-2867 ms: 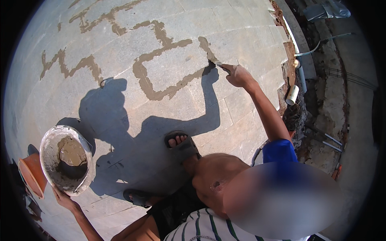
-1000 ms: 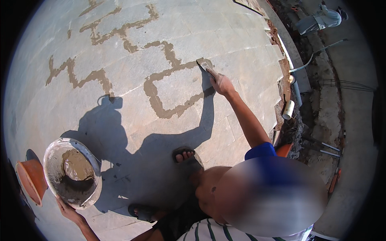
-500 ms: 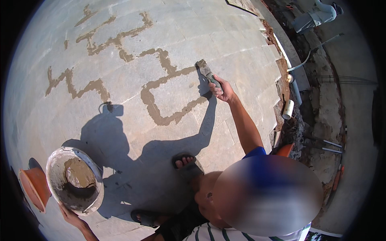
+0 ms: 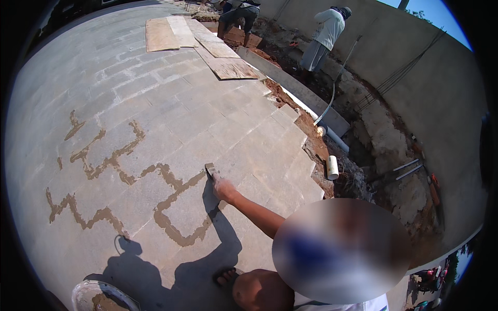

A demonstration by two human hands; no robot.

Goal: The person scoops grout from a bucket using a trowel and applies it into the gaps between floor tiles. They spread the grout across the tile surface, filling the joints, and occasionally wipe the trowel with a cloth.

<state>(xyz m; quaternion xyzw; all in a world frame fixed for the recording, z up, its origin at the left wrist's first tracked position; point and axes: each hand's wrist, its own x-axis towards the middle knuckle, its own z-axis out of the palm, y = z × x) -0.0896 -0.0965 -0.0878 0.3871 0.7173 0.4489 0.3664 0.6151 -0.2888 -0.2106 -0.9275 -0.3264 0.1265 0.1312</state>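
Observation:
My right hand [image 4: 224, 188] is closed round a putty knife [image 4: 210, 169], mostly hidden by the fingers, with its blade at the paving. The tip is at the right end of a wet grey-brown mortar line [image 4: 176, 184] smeared along a joint between pale grey paving slabs [image 4: 249, 150]. Below the hand, the line bends round in an open loop. More mortar strips [image 4: 111, 165] zigzag over the slabs to the left. At the lower left edge a white bucket [image 4: 83, 288] with mortar inside is cut off by the picture. My left hand is out of view.
Wooden boards [image 4: 228, 67] lie on the far paving. Along the right runs a stepped slab edge beside a dug trench with a white pipe piece [image 4: 332, 168] and a hose [image 4: 332, 96]. Two people work there, one in a pale shirt [image 4: 329, 26]. A wall [image 4: 430, 103] stands beyond.
My view has tilted up toward the far paving, so the bucket sits lower and is partly cut off. My left hand, earlier at the bucket, has left view. The putty knife remains near the same mortar end.

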